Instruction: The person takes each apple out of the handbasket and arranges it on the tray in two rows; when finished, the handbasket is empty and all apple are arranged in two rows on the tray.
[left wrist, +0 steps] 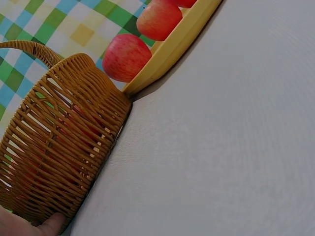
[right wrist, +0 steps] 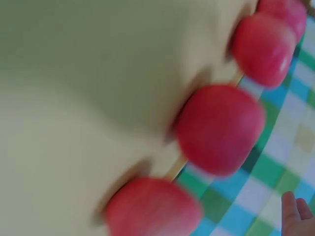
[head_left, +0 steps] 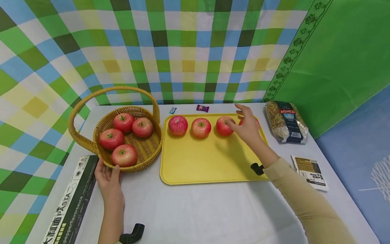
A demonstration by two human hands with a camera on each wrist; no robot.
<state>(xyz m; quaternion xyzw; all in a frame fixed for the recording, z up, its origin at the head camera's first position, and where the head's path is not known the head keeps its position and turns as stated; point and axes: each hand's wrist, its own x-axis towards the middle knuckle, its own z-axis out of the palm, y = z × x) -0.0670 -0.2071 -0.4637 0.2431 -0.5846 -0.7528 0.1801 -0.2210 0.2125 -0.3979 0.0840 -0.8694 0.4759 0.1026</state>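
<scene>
My left hand (head_left: 106, 179) rests against the near left outside of a round wicker basket (head_left: 146, 147), which has a tall handle. Its thumb touches the woven wall (left wrist: 64, 142) in the left wrist view. Several red apples (head_left: 111, 139) lie inside the basket. Fingers spread, my right hand (head_left: 248, 127) hovers over the right end of a yellow tray (head_left: 198, 166). It partly hides the rightmost apple (head_left: 257, 122) of a row along the tray's far side. Beside that is another apple (head_left: 224, 126). Blurred apples (right wrist: 221, 129) and some fingertips (right wrist: 290, 204) show in the right wrist view.
A bag of pasta (head_left: 287, 122) and a printed packet (head_left: 310, 172) lie right of the tray. Two small wrapped packets, one purple (head_left: 202, 108) and one blue (head_left: 172, 110), lie behind it. A long pasta box (head_left: 73, 200) lies at left. Checked cloth (head_left: 189, 51) hangs behind.
</scene>
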